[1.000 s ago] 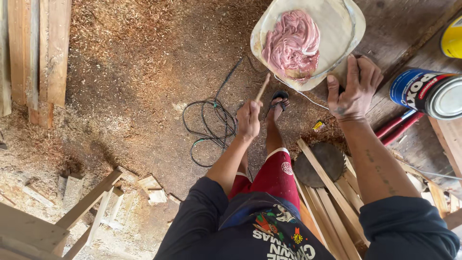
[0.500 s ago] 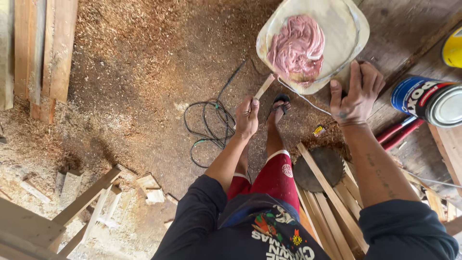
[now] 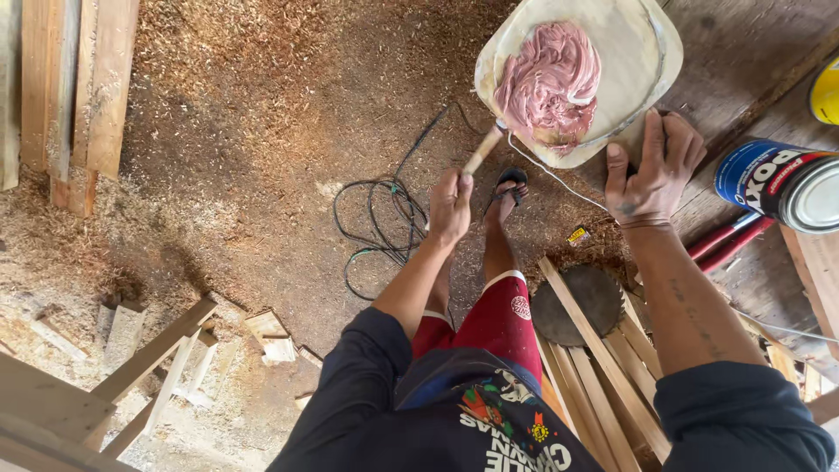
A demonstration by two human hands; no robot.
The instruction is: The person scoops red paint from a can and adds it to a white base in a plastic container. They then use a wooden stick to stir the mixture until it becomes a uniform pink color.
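Scene is being lit by soft, even daylight; faint shadows are being cast. Edges are being bent by wide-angle distortion; focus is being held sharp.

Tin can (image 3: 791,183), saw blade (image 3: 578,301), cable (image 3: 380,218)
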